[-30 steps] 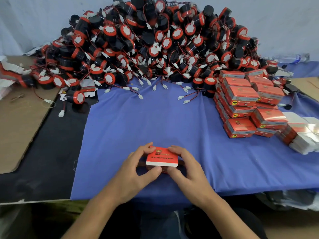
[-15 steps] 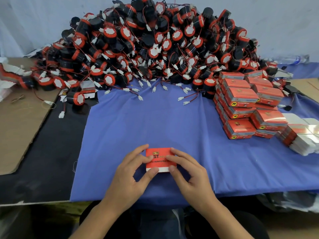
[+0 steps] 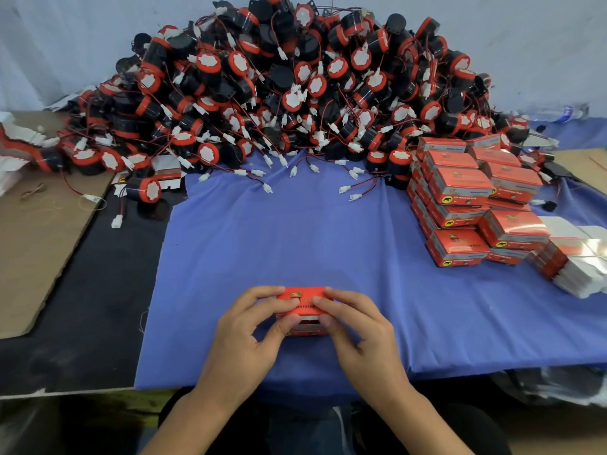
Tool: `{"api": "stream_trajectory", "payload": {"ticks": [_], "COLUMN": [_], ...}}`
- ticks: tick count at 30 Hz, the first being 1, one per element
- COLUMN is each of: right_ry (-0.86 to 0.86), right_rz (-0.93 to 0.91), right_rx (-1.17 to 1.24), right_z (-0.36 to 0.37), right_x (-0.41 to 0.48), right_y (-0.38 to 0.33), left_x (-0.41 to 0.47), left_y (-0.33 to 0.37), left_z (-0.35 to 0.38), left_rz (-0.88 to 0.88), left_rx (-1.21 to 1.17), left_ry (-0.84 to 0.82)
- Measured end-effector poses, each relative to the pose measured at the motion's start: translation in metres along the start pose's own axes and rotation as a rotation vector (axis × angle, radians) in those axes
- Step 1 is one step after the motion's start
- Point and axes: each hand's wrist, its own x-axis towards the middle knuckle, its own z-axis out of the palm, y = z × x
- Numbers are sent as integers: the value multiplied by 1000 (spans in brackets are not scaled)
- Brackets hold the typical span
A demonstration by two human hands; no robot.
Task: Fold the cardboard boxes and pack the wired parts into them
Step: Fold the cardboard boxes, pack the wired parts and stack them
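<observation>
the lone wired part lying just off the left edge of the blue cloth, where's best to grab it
Take the lone wired part by its barrel, from above, pinching across the black round sides. It lies on its side with the red-rimmed face toward the camera, so the curved body is exposed on top. Avoid its thin wire; held by that, it would likely swing.

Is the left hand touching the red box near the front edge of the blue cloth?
Touching. In the head view the left hand lays fingers over the top of the red box, its thumb pressed on the near side.
</observation>
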Motion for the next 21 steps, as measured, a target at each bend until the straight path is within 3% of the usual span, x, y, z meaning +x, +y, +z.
{"api": "stream_trajectory", "payload": {"ticks": [8,12,17,19,21], "right_ry": [0,48,128,104,50], "right_rz": [-3,49,296,282,152], "right_rx": [-28,-3,203,148,-43], "right_z": [0,5,21,21,15], "right_x": [-5,-6,-10,-13,-15], "right_y": [2,-5,-18,-20,-18], "left_x": [-12,-18,-21,-21,-19], "left_y": [-9,-9,-5,-3,0], "left_z": [-3,-6,-1,0,0], "left_rz": [318,312,255,255,248], "left_rx": [416,441,375,384,406], "left_ry": [-25,-55,-1,15,2]}}
